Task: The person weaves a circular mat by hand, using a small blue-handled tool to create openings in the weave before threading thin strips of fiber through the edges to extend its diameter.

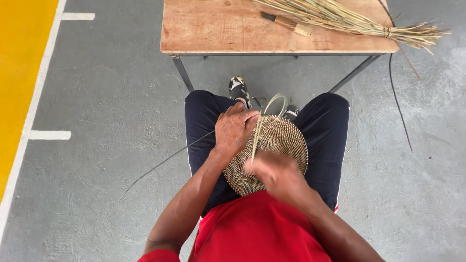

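Your left hand (234, 131): grip closed on disc (274, 155) rim, in your lap. Right hand (271, 170): pinching strand (257, 136). Counter (218, 29): reed bundle (349, 19).

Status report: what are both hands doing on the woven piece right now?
Left hand grips far rim of round tan woven coiled disc on lap. Right hand, blurred, pinches pale flat weaving strip looping over the top edge. Nothing in the way.

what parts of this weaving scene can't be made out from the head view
- Right hand: motion-blurred; its grip on the pale strip is unclear.
- Woven disc: its left part lies under the left hand.
- Reed bundle on the wooden table: cut off by the top edge.
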